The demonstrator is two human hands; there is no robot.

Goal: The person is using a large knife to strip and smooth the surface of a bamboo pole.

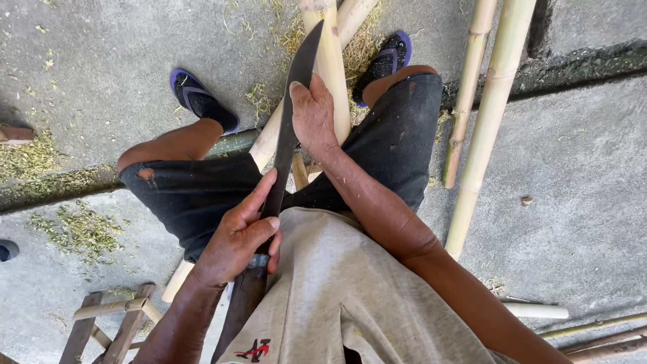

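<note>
Hands observed at centre, above the person's lap, both engaged on one long dark knife (290,128). Left hand (237,239) is wrapped around the knife at the junction of blade and handle, thumb extended up along the blade. Right hand (312,114) lies with flattened fingers pressed on the back of the blade near its far half, fingers narrow, not wrapped fully round. Blade runs from the lap outward to a point near the top edge of the concrete floor (579,222), lying against a pale bamboo pole (330,67) that passes between the knees. Pole's near end shows below the left thigh, just beside a small wooden stool (108,323) at the bottom left. Two further bamboo poles (485,114) lie on the floor to the right, well apart from the hands. Green shavings (74,229) are scattered left of the legs. Feet wear dark sandals (202,101).
</note>
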